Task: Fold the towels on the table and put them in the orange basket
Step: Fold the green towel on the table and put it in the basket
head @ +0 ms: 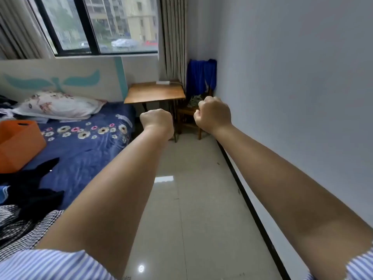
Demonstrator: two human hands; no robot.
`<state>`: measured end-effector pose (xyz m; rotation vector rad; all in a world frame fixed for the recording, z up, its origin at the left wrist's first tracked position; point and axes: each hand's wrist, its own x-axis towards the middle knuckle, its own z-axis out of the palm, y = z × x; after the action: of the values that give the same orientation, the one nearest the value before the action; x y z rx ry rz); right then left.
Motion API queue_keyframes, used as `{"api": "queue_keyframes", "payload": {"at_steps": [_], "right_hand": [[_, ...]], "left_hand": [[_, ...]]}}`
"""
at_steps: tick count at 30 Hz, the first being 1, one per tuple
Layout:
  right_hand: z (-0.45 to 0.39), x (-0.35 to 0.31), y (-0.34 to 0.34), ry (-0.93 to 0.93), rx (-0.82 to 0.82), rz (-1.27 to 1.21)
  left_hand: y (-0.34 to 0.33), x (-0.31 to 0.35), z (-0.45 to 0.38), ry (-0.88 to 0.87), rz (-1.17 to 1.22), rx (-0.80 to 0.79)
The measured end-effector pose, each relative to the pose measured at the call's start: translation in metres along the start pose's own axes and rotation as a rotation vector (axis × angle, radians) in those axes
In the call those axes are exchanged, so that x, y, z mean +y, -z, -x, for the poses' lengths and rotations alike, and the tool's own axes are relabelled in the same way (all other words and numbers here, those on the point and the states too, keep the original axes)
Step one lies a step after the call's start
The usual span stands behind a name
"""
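Far left, the basket (19, 144) sits on the bed (84, 150), up against the edge of view, with dark clothes (34, 188) heaped just in front of it and a pillow (58, 106) behind. Keep that spot in mind, because every folded towel ends there.

Your left hand (157, 123) is stretched out in front of you with its fingers curled into a fist around nothing. Open it before you reach.

The table (154, 91) stands beyond your fists, by the curtain; its top shows only a small white thing (163, 82) at the back, and I cannot make out any towel on it from here. The likeliest towel is the blue cloth (200, 77) draped over the chair (189, 116) just right of the table, with something patterned on the seat below.

Your right hand (214, 116) is likewise a closed, empty fist, held out near the wall (292, 77).

Nothing looks folded yet, I judge, so walk in close first. Take the cloth by two corners, one per hand, and lay it flat on the tabletop before you fold it.
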<state>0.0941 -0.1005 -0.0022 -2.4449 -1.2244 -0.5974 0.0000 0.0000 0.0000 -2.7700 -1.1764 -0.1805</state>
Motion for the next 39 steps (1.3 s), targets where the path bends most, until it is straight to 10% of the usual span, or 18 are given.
{"api": "queue_keyframes", "payload": {"at_steps": [39], "right_hand": [[-0.742, 0.327, -0.499, -0.120, -0.374, -0.071]], "left_hand": [[-0.224, 0.149, -0.917, -0.111, 0.109, -0.242]]}}
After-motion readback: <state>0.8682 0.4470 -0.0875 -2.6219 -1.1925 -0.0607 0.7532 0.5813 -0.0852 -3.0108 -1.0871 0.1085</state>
